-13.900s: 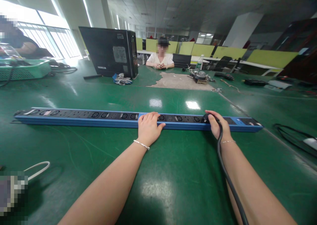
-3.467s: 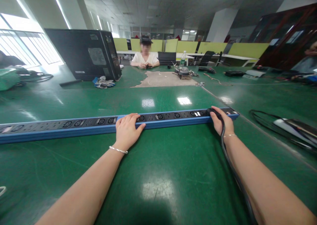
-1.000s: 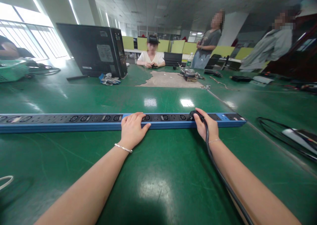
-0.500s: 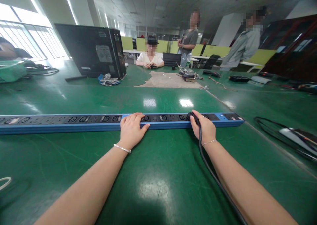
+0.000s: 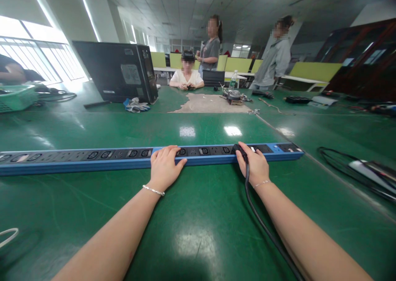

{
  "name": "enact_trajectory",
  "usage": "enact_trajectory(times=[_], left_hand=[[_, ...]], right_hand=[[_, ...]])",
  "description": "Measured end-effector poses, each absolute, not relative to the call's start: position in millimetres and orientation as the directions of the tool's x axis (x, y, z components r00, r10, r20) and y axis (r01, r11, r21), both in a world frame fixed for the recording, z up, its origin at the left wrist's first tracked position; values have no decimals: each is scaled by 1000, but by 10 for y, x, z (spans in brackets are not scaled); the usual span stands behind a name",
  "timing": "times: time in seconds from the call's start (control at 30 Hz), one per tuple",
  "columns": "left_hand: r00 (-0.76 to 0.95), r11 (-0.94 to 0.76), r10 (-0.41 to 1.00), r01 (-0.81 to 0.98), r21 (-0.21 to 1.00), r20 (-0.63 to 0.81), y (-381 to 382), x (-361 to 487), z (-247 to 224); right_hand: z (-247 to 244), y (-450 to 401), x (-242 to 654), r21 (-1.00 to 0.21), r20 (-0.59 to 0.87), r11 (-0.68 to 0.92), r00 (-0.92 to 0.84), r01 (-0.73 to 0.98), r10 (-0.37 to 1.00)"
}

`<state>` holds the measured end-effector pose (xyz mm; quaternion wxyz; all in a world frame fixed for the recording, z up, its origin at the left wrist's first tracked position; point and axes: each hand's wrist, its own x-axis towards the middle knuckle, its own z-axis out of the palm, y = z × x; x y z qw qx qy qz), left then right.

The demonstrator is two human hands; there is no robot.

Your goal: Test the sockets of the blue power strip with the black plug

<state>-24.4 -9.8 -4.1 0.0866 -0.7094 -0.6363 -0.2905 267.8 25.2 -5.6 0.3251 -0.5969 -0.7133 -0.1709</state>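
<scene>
A long blue power strip (image 5: 198,161) with black sockets lies across the table in front of me. My left hand (image 5: 163,167) grips it near its middle, fingers over the top face and thumb along the near side. Farther right, my right hand (image 5: 254,163) is closed round a black power plug (image 5: 237,149) at one of the sockets. How deep the plug sits is hidden by my fingers. Its black cable (image 5: 258,215) runs from the hand down toward the table's near edge.
Across the green table (image 5: 130,128) stand a black computer case (image 5: 117,70) and work gloves (image 5: 136,105). A green basket (image 5: 18,97) is at left. Black cables (image 5: 346,169) lie at right. One person (image 5: 187,76) sits opposite; two others stand behind.
Both hands keep their places on the strip and plug; the right hand has shifted very slightly. The view has tilted a little, and the two standing people appear farther left.
</scene>
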Motion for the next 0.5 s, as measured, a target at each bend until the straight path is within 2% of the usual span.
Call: enact_trajectory(times=[0.1,0.3,0.5], left_hand=[[23,-182,852,950,255,523,-103,-240,-35],[18,-180,850,950,257,527,-93,-239,-44],[18,-182,852,947,265,522,-86,-239,-50]], right_hand=[[-76,266,2685,-160,661,248,-83,955,746],[-124,347,2690,-275,661,286,-35,918,749],[-69,363,2665,-274,658,275,-29,922,753]])
